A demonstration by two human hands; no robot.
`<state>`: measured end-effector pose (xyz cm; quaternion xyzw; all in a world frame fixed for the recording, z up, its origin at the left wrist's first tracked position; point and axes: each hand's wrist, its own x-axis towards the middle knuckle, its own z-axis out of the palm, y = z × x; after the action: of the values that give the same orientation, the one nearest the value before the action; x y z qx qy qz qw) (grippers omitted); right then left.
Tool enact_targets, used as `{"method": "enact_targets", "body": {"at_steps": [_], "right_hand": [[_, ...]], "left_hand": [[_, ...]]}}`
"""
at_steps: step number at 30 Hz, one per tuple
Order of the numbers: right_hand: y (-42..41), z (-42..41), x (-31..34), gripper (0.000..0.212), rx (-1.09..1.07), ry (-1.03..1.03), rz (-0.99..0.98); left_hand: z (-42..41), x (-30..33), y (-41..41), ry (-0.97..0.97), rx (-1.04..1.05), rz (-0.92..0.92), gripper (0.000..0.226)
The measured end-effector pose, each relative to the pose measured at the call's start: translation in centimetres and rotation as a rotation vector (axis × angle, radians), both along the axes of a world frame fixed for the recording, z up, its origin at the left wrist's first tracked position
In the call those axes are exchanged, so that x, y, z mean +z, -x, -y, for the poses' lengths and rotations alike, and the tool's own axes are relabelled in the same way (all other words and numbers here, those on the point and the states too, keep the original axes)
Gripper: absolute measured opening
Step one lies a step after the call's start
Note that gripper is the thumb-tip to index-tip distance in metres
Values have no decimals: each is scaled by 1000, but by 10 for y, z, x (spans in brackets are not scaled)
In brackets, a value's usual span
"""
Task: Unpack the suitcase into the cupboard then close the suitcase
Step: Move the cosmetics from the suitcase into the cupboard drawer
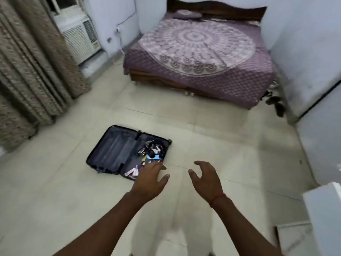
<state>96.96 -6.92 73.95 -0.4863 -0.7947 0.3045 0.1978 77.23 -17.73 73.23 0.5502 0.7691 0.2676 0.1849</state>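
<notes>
Open suitcase [127, 154] on tiled floor [55, 182], small items in its right half; left hand [150, 179] and right hand [204, 179] outstretched, fingers relaxed, empty; bed [203, 58] beyond; no legible writing.

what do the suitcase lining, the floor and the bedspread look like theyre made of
Suitcase lining: likely thin grey synthetic fabric, slightly shiny, creased in long folds.
Floor: pale cream tile or stone, smooth and faintly glossy; thin joint lines cross it.
Bedspread: probably printed cotton, matte purple with a white mandala pattern, draping softly over the bed edge.
</notes>
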Motion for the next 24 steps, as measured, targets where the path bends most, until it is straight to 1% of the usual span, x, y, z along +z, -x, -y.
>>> {"method": "enact_targets", "body": {"at_steps": [3,5,10,15,19,24], "right_hand": [[68,36,-10,36,59,30,4],[109,55,-13,36,69,74,9],[175,70,-20,37,51,167,38],[229,37,-54,37,26,252,83],[291,-1,-100,26,30,338,116],[357,-41,-188,15,82,437,190]], "left_hand": [[43,-5,60,-2,50,13,40],[61,-6,98,44,75,36,37],[67,-26,178,134,51,83,28],[48,-52,242,180,41,178,20],[20,-87,295,251,37,308,11],[-33,-163,350,385,27,387,20]]}}
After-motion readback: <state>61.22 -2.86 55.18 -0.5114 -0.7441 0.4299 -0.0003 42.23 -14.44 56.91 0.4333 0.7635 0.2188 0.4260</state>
